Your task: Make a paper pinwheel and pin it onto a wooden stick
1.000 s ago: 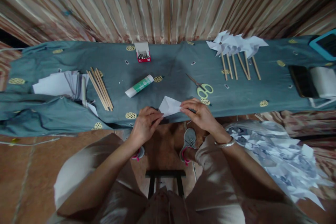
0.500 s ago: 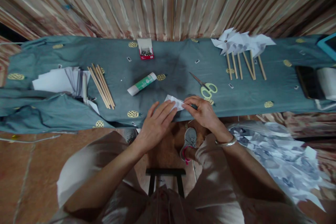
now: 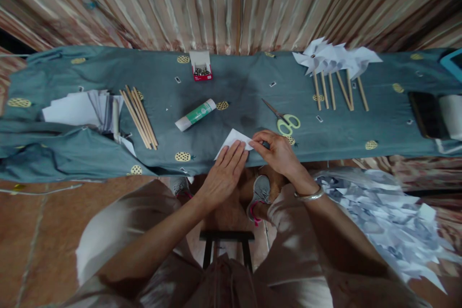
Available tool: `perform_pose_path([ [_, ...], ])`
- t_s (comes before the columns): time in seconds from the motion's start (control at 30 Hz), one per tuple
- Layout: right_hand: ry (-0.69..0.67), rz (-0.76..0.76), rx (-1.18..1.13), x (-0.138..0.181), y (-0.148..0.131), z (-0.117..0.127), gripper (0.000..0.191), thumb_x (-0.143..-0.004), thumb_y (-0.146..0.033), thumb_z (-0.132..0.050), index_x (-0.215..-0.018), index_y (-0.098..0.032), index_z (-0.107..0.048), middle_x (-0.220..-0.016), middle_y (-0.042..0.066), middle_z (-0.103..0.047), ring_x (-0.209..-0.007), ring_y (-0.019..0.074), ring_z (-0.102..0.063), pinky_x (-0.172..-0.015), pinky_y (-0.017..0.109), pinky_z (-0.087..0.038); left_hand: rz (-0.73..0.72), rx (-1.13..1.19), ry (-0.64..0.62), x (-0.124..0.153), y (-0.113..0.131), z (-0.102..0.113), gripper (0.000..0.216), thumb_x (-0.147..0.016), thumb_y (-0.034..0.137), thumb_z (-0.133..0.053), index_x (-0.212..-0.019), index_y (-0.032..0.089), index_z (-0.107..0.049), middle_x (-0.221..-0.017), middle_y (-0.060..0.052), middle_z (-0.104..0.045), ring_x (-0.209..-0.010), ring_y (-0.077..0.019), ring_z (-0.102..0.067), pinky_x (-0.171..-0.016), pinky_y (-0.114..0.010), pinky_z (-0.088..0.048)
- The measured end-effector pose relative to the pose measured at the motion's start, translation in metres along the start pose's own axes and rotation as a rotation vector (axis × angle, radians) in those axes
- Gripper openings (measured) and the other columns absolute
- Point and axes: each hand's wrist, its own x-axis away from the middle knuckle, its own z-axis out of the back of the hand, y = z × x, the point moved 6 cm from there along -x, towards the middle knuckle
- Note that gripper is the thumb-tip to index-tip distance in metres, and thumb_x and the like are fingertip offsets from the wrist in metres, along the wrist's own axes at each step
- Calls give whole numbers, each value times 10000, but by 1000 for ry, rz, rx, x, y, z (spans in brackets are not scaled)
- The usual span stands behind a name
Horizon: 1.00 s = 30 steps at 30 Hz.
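Note:
A small white piece of paper (image 3: 231,139), looking like a folded triangle, lies at the front edge of the cloth-covered table. My left hand (image 3: 225,168) rests flat on it with the fingers stretched out. Pinched between the thumb and fingers of my right hand (image 3: 276,151) is the paper's right corner. Just beyond the right hand lie scissors with light green handles (image 3: 288,124). A green and white glue stick (image 3: 197,114) lies on its side beyond the paper, to the left.
Wooden sticks (image 3: 139,118) and a stack of white paper (image 3: 77,109) lie on the left. A small red box of metal pins (image 3: 202,73) stands at the back. Several paper pinwheels (image 3: 334,57) lie back right. Below the table's right side is a paper heap (image 3: 390,221).
My left hand has slid slightly right and down, so more of the white paper shows. My right hand keeps its pinch at the corner.

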Motion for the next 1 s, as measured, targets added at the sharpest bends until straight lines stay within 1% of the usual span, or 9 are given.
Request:
perform_pose_path([
  [0.13,11,-55,-1,-1,0,0,168,-911,-293,-634,-769,-211,-668,-788,29,-683,-722,173,-623,-721,304,-475,7,-18,-1,-2,0,-1,536,-988,115,-386,-1514,22,-333,-1593,-250,-359,-1546,-322,-174,-1234,-564,-304],
  [0.27,36,-78,13,-1,-1,0,143,-877,-247,-668,-740,-205,-663,-762,19,-673,-691,161,-610,-692,290,-461,14,-17,-28,-4,-2,-2,553,-981,108,-392,-1521,12,-319,-1594,-256,-356,-1546,-325,-183,-1232,-558,-311],
  [0.43,63,-77,34,-1,-1,0,137,-869,-243,-675,-738,-207,-666,-763,17,-678,-673,155,-599,-677,286,-457,33,-18,-54,-5,-3,-3,551,-985,114,-377,-1527,30,-327,-1596,-243,-361,-1543,-317,-209,-1230,-550,-323],
  [0.6,74,-78,50,-1,-1,0,140,-865,-239,-678,-729,-211,-664,-754,15,-674,-661,155,-597,-665,287,-456,28,-16,-44,-6,-2,-1,555,-983,119,-394,-1523,7,-324,-1592,-255,-360,-1542,-329,-202,-1231,-550,-317],
  [0.8,74,-77,67,-2,-3,0,135,-869,-233,-676,-736,-207,-671,-756,21,-677,-678,164,-611,-679,294,-463,20,-36,-38,-7,-2,0,536,-989,128,-409,-1506,-1,-356,-1577,-254,-389,-1520,-352,-264,-1221,-542,-337],
  [1.0,71,-78,87,-2,-2,-1,155,-884,-255,-669,-738,-206,-667,-765,29,-681,-681,168,-608,-677,298,-455,29,-24,-67,-8,-2,0,545,-991,127,-402,-1517,-2,-339,-1589,-256,-362,-1534,-342,-220,-1231,-547,-317],
])
